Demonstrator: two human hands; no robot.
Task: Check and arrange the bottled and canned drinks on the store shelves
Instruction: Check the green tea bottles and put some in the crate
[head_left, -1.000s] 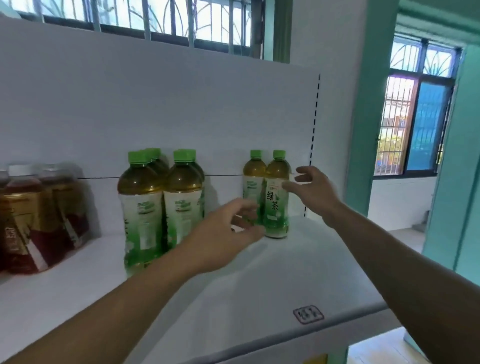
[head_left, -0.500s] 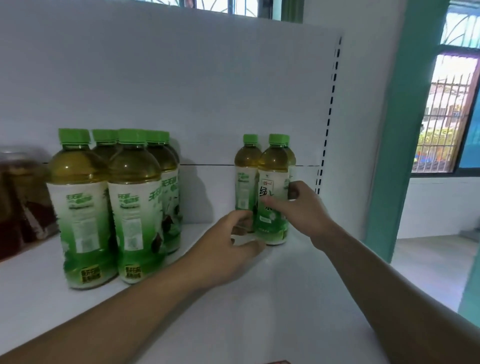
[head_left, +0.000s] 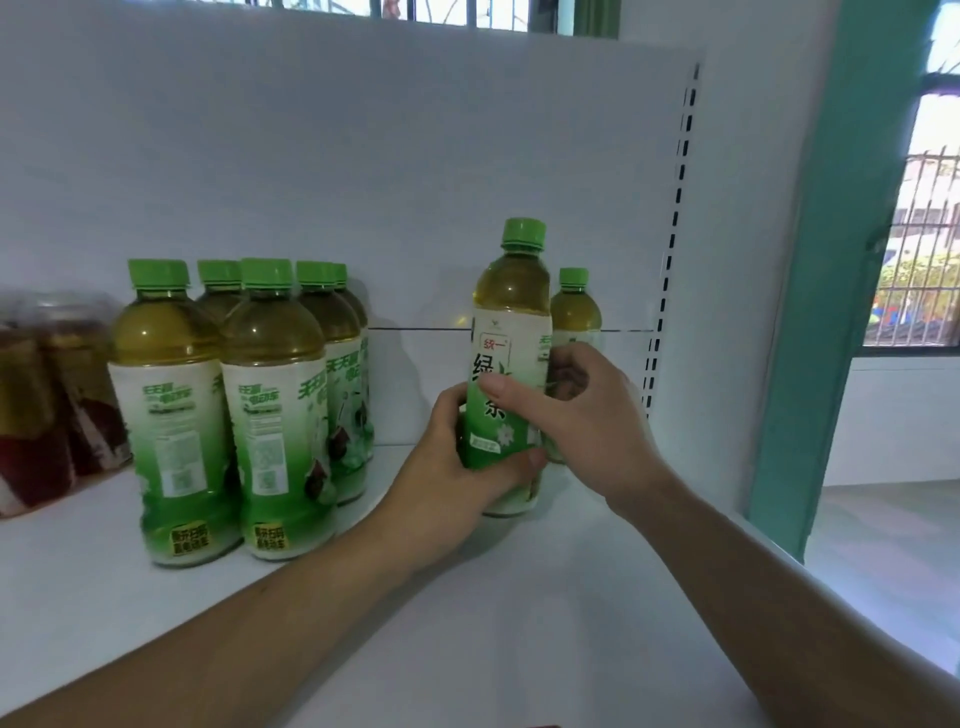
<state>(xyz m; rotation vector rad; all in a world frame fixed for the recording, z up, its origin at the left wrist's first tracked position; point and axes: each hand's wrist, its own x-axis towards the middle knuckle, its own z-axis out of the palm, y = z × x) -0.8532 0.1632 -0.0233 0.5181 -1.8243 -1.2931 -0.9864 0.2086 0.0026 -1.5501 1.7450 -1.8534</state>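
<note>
Nearly upright, green tea bottle (head_left: 511, 332), cap (head_left: 523, 235) up

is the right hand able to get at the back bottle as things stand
Likely yes, once freed: the right hand grips the front bottle with the left hand, and the back bottle stands right behind its fingers with nothing between.
</note>
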